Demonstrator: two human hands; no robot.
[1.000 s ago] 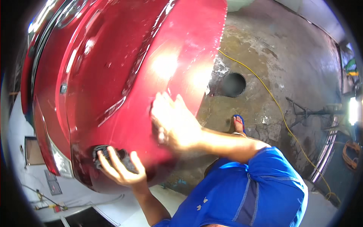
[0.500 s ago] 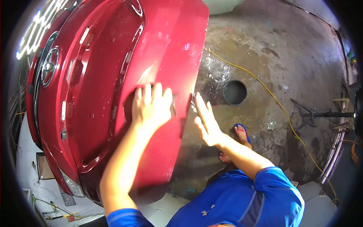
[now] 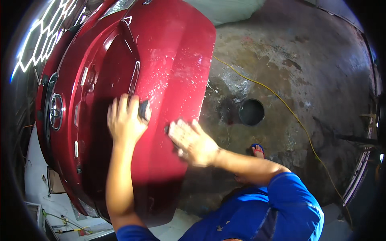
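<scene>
A red car's rear end (image 3: 181, 60) fills the left half, its bumper wet with drops and whitish specks. My left hand (image 3: 126, 122) lies on the inner part of the panel, fingers stretched forward, with a small dark pad (image 3: 143, 110) under its thumb side. My right hand (image 3: 195, 142), a little blurred, presses flat on the top of the bumper near its outer edge. From under its fingertips shows the end of another dark pad (image 3: 167, 129); the rest is covered by the palm.
A dark round bucket (image 3: 251, 112) stands on the wet concrete floor, right of the bumper. A yellow cord (image 3: 281, 100) snakes across the floor. A dark stand (image 3: 354, 139) is at the far right. My sandalled foot (image 3: 257, 151) is near the bumper.
My right hand has come in from beyond the bumper's edge onto its top surface. My left hand has slid left, off the bumper's middle. The view has shifted, so car and bucket sit lower.
</scene>
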